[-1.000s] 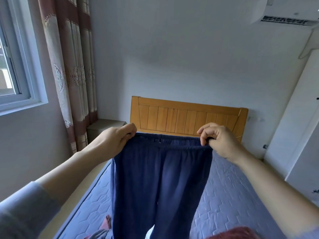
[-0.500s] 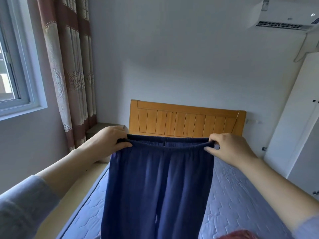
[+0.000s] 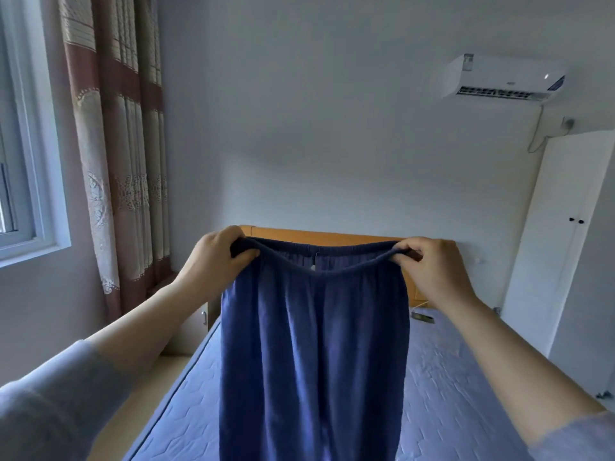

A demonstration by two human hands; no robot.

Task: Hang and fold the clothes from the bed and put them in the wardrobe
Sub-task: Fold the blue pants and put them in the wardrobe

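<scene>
Trousers (image 3: 312, 344) now held higher above the bed (image 3: 449, 377) than a second ago, left hand (image 3: 216, 257) and right hand (image 3: 432, 264) each pinching a waistband end; judged straightened, folding not begun.

Daylit bedroom.
A striped curtain (image 3: 113, 161) hangs beside the window (image 3: 23, 181); an air conditioner (image 3: 502, 79) sits high on the wall (image 3: 316, 128).

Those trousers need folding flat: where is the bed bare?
Right of the dark blue cloth trousers, the quilted blue mattress is bare, save a small dark object by the wooden headboard. Left, a narrower strip. Behind them: hidden.
</scene>
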